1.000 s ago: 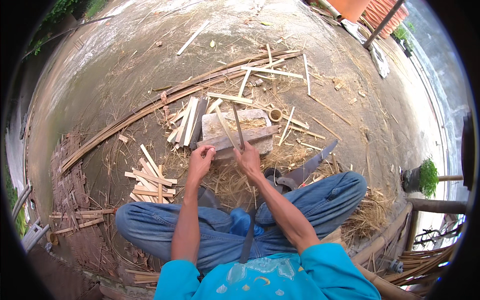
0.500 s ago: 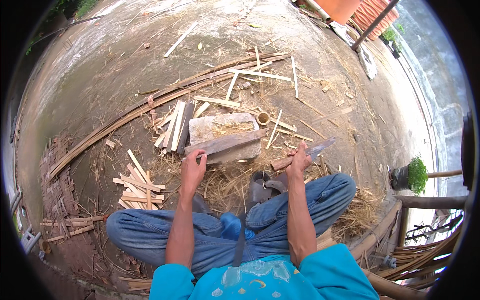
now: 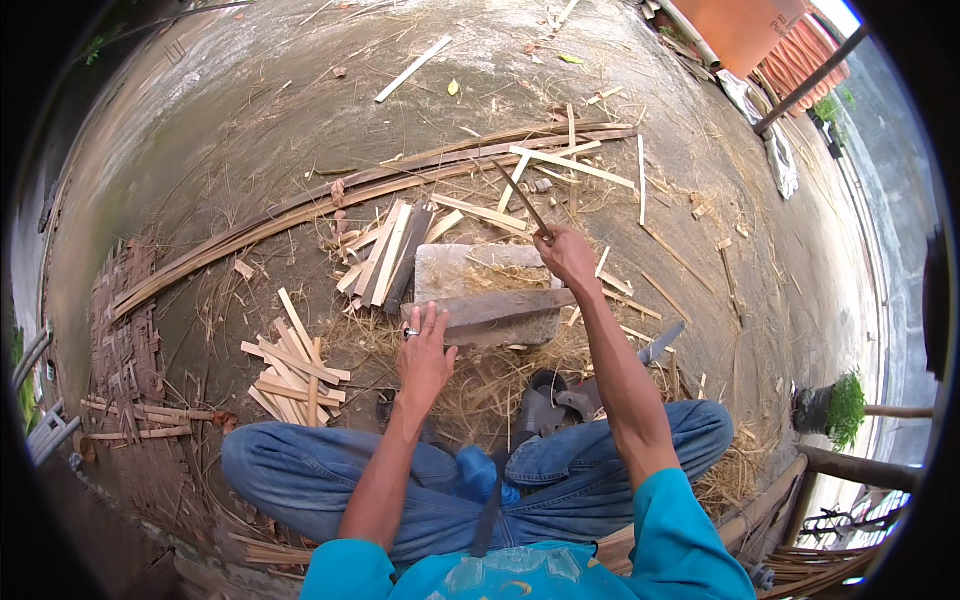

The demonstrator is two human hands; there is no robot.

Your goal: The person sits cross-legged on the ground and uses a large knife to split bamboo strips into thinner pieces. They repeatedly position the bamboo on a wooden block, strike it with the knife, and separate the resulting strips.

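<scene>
My left hand (image 3: 427, 352), with a ring on one finger, lies with its fingers extended on the near left end of a weathered wooden board (image 3: 490, 307). The board rests across a pale stone block (image 3: 440, 262) strewn with shavings. Beyond the block's right side, my right hand (image 3: 570, 258) is closed round a thin brown stick-like tool (image 3: 522, 197) that points away and to the left; its exact kind is unclear. A knife (image 3: 662, 342) lies by my right knee, its handle hidden behind my right forearm.
Split strips (image 3: 390, 255) lie left of the block, with another pile of pale strips (image 3: 298, 372) nearer me. Long dark bamboo lengths (image 3: 260, 228) curve across the ground. Straw-like shavings (image 3: 480, 385) cover the ground before my legs. A potted plant (image 3: 842, 410) stands right.
My right hand has let go of the knife by my knee, reached forward past the block and taken the thin stick-like tool. The bamboo cup there is now hidden. My left hand has flattened onto the board.
</scene>
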